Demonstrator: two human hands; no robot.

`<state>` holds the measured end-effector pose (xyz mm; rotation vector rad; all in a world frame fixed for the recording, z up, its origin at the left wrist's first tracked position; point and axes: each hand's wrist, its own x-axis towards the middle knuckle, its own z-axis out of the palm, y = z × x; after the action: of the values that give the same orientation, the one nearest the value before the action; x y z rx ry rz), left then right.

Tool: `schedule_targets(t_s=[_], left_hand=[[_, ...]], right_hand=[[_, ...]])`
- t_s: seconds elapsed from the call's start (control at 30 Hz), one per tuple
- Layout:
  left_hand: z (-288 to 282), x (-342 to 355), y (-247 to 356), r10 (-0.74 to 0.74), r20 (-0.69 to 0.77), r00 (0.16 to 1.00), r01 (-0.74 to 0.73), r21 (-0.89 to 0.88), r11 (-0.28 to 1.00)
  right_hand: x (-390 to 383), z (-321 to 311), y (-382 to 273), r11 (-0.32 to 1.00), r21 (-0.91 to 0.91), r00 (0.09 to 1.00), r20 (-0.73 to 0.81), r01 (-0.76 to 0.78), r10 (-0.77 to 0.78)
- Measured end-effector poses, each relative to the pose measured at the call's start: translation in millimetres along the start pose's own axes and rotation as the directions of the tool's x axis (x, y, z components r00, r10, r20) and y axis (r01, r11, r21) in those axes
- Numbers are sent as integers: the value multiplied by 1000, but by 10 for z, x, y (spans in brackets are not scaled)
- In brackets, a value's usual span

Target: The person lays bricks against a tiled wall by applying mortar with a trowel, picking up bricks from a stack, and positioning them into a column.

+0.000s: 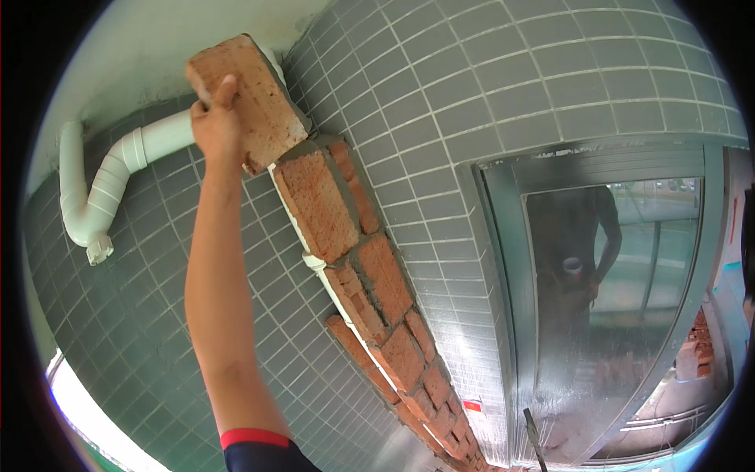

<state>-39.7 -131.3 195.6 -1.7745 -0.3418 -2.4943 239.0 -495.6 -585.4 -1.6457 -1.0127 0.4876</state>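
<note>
Your bare left hand (216, 132) is raised toward 10 o'clock and clamped on a rough orange-red rectangular clay brick (255, 102). Its thumb lies on the brick's broad face, while the other fingers bend around the left-hand edge, partly hidden. The hand is open only as far as the brick's thickness. The brick sits at 11 o'clock, tilted, with its lower end at the top of a narrow column of reddish bricks and grey mortar (385, 283); you cannot tell from this angle whether the two touch.

Your forearm (216, 291) rises from the lower edge near 7 o'clock, out of a dark navy sleeve with a red cuff (259, 444). Your right hand is outside the direct view, so how it is held cannot be told.

The column runs from 11 o'clock down to 5 o'clock, with a slim white plastic pipe (314, 262) along its left side. A thick white plastic drainpipe with a U-shaped bend (118, 177) runs from 9 o'clock to just behind your left hand. Grey rectangular wall tiles with pale joints (503, 102) spread from 12 to 2 o'clock. Between 3 and 4 o'clock stands a metal-framed glass door (621, 299), reflecting a dim figure. A thin dark pointed object (535, 440) shows at 5 o'clock.
</note>
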Motion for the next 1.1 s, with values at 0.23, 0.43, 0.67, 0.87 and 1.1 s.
schedule_targets(t_s=[0.23, 0.43, 0.67, 0.87, 1.1], left_hand=[[678, 194, -644, -24, -74, 997, 54, 436, 899], [910, 146, -873, -42, -37, 998, 55, 498, 866], [972, 152, -1038, -43, -33, 999, 54, 637, 769], [1011, 163, -1070, -81, -32, 996, 78, 745, 663], [1025, 172, -1122, -86, -16, 996, 68, 758, 648]], right_hand=[[46, -259, 51, 993, -40, 978, -178, -115, 106], [13, -342, 591, 988, -58, 970, -204, -144, 130], [81, -439, 662, 978, -111, 975, -155, -177, 159], [86, -252, 1296, 985, 3, 967, -194, -171, 168], [90, -272, 1219, 973, -30, 968, -116, -227, 222]])
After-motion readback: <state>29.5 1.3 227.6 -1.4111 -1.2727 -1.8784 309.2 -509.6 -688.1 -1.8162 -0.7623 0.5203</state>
